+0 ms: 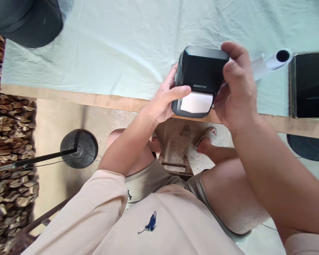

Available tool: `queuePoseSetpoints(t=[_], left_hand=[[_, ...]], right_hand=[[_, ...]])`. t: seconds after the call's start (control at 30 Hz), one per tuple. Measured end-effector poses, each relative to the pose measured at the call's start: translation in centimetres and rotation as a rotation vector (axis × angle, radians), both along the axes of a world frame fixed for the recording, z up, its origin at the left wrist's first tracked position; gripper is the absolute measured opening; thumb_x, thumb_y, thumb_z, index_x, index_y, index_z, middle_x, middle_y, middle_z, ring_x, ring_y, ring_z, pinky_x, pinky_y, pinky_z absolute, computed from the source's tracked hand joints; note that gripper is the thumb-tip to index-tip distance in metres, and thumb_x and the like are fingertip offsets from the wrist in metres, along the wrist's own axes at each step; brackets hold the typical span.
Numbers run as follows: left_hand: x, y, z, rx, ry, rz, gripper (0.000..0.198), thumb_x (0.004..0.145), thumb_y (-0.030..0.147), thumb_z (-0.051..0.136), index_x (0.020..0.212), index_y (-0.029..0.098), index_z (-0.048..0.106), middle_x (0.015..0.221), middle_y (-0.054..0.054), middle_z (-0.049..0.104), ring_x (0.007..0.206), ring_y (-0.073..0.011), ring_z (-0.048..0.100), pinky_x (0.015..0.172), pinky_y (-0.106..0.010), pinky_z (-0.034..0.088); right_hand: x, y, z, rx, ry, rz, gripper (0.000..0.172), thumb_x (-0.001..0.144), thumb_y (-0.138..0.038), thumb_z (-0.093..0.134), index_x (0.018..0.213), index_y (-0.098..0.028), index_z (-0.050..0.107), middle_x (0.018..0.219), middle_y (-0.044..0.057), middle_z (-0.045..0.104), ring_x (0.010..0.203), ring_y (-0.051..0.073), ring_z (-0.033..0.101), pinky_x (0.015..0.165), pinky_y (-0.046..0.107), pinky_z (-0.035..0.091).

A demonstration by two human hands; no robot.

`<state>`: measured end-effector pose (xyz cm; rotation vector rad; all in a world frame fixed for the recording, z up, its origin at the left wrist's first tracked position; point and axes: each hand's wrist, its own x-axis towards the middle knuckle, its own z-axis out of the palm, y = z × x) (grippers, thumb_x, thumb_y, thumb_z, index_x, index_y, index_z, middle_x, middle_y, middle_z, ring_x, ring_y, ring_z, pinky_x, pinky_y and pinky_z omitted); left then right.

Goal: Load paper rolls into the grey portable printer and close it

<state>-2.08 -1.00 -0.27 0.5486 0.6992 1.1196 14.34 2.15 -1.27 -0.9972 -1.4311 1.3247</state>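
Note:
A dark label printer (206, 69) is held up just over the table's near edge, its "NIIMBOT" lettering facing me. White label paper (196, 102) sticks out of the slot on its near side. My left hand (166, 94) grips the printer's left side, with the thumb lying across its top by the slot. My right hand (238, 86) is around the right side; its index finger and thumb touch near the far right corner, and the lower fingers are partly hidden. Behind my right hand lies a white paper roll (287, 62) with a dark hollow core, partly unrolled.
A pale green cloth (108, 42) covers the table, which has a wooden front edge (95, 101). A black phone (312, 85) lies at the right, and a black cylindrical container (29, 24) stands far left. Below are a round black stand base (69, 156) and stacked firewood (10, 141).

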Motion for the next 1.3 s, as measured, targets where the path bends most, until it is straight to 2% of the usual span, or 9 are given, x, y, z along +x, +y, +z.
queuePoseSetpoints(t=[0.17,0.33,0.43,0.6,0.87,0.97,1.07,1.2,1.3], left_hand=[[-0.1,0.2,-0.4,0.066,0.019,-0.048,0.037,0.095,0.026,0.045,0.129,0.018,0.058,0.103,-0.005,0.073,0.117,-0.0273,0.068,0.092,-0.033,0.056],[-0.1,0.2,-0.4,0.132,0.009,-0.066,0.037,0.091,0.037,0.058,0.123,0.018,0.061,0.120,-0.006,0.070,0.112,-0.0250,0.070,0.062,-0.020,0.054],[0.0,0.5,-0.2,0.069,-0.036,-0.092,0.044,0.097,0.046,0.044,0.122,0.015,0.063,0.115,-0.008,0.073,0.121,-0.0247,0.066,0.086,-0.030,0.059],[0.3,1.2,-0.4,-0.144,-0.113,0.032,0.048,0.101,0.045,0.031,0.120,0.018,0.067,0.109,-0.006,0.077,0.130,-0.0184,0.059,0.111,-0.030,0.048],[0.6,1.3,0.4,-0.249,-0.158,0.099,0.040,0.100,0.038,0.039,0.120,0.017,0.066,0.110,-0.004,0.077,0.135,-0.0208,0.056,0.112,-0.030,0.047],[0.5,1.1,0.9,-0.176,-0.179,0.008,0.045,0.100,0.042,0.034,0.120,0.016,0.066,0.110,-0.006,0.076,0.137,-0.0234,0.054,0.114,-0.035,0.046],[0.4,0.8,0.7,-0.051,-0.118,-0.098,0.035,0.098,0.036,0.043,0.113,0.017,0.067,0.107,-0.007,0.075,0.135,-0.0252,0.056,0.113,-0.037,0.047],[0.4,0.6,0.1,-0.040,0.023,-0.078,0.022,0.094,0.028,0.049,0.100,0.017,0.067,0.097,-0.004,0.075,0.123,-0.0274,0.065,0.102,-0.037,0.055],[0.4,0.5,0.1,-0.061,0.071,-0.086,0.021,0.093,0.032,0.052,0.104,0.022,0.067,0.094,-0.003,0.074,0.120,-0.0285,0.066,0.099,-0.037,0.056]], right_hand=[[-1.4,-1.9,1.7,-0.137,0.176,0.091,0.077,0.071,-0.048,0.079,0.127,-0.037,0.028,0.105,-0.004,0.060,0.091,0.014,0.065,0.080,0.033,0.059],[-0.9,-1.8,1.4,-0.152,0.074,0.092,0.084,0.070,-0.054,0.079,0.133,-0.039,0.025,0.107,-0.003,0.062,0.093,0.015,0.066,0.081,0.034,0.060],[-0.2,-1.2,1.0,-0.117,0.029,0.033,0.075,0.077,-0.052,0.073,0.135,-0.035,0.029,0.105,-0.002,0.063,0.094,0.015,0.066,0.084,0.035,0.060],[0.9,-0.7,1.1,0.132,-0.093,-0.071,0.056,0.082,-0.047,0.067,0.131,-0.031,0.046,0.142,0.000,0.050,0.138,0.017,0.047,0.118,0.037,0.045],[1.7,-1.2,2.9,0.298,-0.416,-0.013,0.075,0.071,-0.053,0.077,0.135,-0.036,0.044,0.142,0.001,0.048,0.130,0.023,0.052,0.103,0.042,0.055],[1.7,-1.2,4.0,0.528,-0.523,-0.258,0.053,0.075,-0.056,0.073,0.115,-0.025,0.056,0.116,0.004,0.056,0.092,0.015,0.062,0.075,0.035,0.056],[1.3,-1.2,4.8,0.536,-0.402,-0.389,0.024,0.090,-0.044,0.060,0.099,-0.023,0.054,0.102,-0.001,0.051,0.061,0.001,0.048,0.060,0.026,0.050],[1.3,-0.8,4.9,0.583,-0.305,-0.375,0.013,0.090,-0.030,0.059,0.089,-0.022,0.049,0.087,-0.002,0.049,0.070,0.006,0.059,0.064,0.027,0.053],[1.6,-0.8,5.1,0.572,-0.702,-0.220,0.008,0.083,-0.022,0.063,0.086,-0.022,0.056,0.082,-0.002,0.061,0.069,0.011,0.059,0.063,0.030,0.049]])
